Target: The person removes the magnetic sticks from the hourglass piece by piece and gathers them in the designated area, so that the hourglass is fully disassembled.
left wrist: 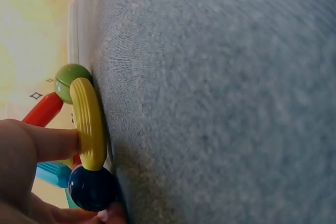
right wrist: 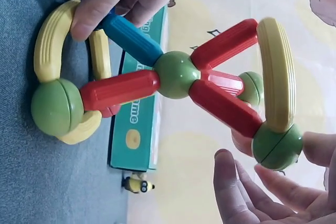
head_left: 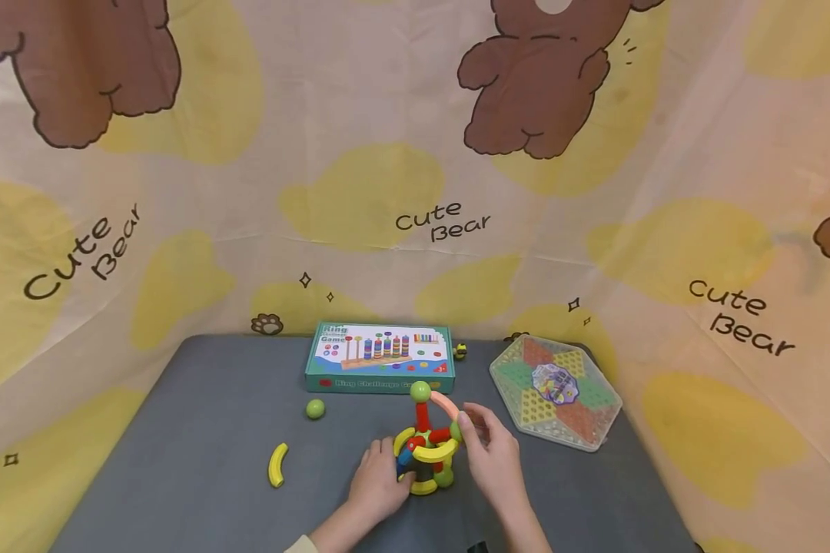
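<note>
Red, yellow, blue and green plastic ball-and-rod frame (head_left: 436, 455) on grey desk (head_left: 200, 461), near flat green-and-white box (head_left: 380, 357). My left hand (head_left: 376, 482) grips it low; my right hand (head_left: 493, 457) pinches a glossy green ball (right wrist: 275, 148) on its right side

A smooth, glossy green plastic ball (right wrist: 276, 147) and ridged, curved yellow plastic bar (right wrist: 278, 74) stand above rough, matt grey cloth (left wrist: 210, 103).

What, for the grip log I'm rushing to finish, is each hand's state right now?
Left hand: closed, holding a low yellow curved stick.
Right hand: closed, seemingly pinching the green ball nearest it.
</note>
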`<state>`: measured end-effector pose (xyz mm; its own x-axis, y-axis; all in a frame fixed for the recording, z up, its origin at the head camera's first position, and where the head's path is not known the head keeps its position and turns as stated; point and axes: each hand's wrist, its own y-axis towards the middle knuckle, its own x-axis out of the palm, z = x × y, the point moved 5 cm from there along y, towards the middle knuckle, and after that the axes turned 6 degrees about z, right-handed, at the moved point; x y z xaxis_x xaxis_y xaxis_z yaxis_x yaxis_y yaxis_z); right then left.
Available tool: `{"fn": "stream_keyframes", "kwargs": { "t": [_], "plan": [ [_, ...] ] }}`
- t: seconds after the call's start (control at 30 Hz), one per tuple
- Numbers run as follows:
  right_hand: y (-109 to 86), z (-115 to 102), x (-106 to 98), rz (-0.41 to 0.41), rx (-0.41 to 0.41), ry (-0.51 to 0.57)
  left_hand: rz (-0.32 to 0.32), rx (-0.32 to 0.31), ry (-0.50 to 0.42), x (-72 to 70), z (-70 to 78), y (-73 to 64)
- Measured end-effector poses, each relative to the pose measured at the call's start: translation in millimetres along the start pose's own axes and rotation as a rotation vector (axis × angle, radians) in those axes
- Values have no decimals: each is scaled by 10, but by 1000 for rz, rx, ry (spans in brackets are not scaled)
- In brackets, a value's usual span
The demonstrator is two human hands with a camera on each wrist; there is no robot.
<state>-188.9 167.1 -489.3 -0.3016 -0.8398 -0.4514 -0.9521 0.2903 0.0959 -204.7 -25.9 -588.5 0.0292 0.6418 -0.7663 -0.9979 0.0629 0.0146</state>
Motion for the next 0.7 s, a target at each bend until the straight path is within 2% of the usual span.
{"fn": "stream_keyframes", "kwargs": {
  "t": [0.23, 0.4, 0.7],
  "plan": [
    [35, 12, -57, 15, 13, 16, -6, 82, -100, -78, -2, 36],
    [52, 9, -60, -5, 9, 28, 1, 122, -136, -150, -36, 89],
    [47, 1, -38, -59, -35, 92, 13, 236, -200, -203, -109, 197]
  ]
}}
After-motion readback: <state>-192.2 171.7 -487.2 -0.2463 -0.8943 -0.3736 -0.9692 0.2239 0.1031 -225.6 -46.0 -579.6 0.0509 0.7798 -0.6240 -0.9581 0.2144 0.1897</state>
